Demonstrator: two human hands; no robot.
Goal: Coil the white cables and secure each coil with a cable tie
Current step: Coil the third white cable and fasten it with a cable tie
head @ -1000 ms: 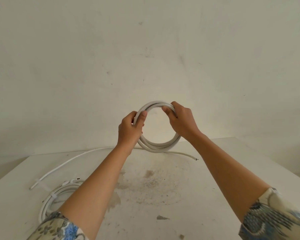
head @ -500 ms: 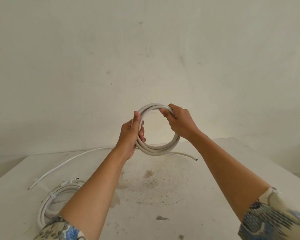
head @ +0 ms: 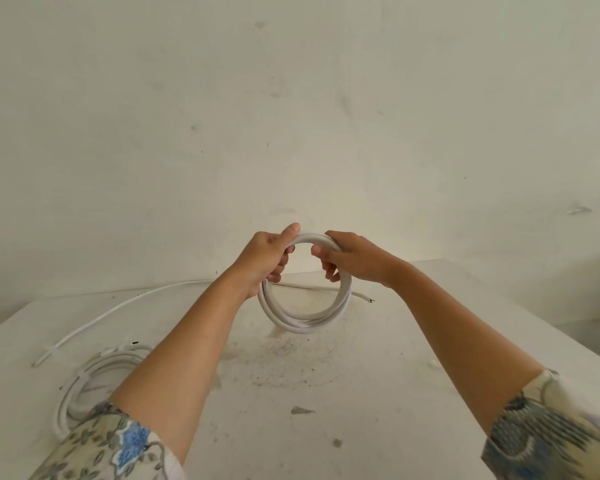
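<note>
I hold a coil of white cable (head: 303, 322) upright above the white table (head: 378, 393). My left hand (head: 265, 259) grips the coil's upper left side, thumb on top. My right hand (head: 352, 259) grips its upper right side, fingers wrapped through the loop. Both hands sit close together at the top. A loose white cable (head: 118, 308) lies on the table behind, its cut end (head: 368, 299) at the right. A second white coil (head: 94, 372) lies flat at the near left, with white cable ties around it, partly hidden by my left arm.
A plain pale wall rises right behind the table. The tabletop has grey stains in the middle and small dark marks near the front. The table's right edge runs down at the far right, with something green just past it.
Both hands have slid up and toward each other along the coil's top. The coil has dropped a little and hangs lower over the table.
</note>
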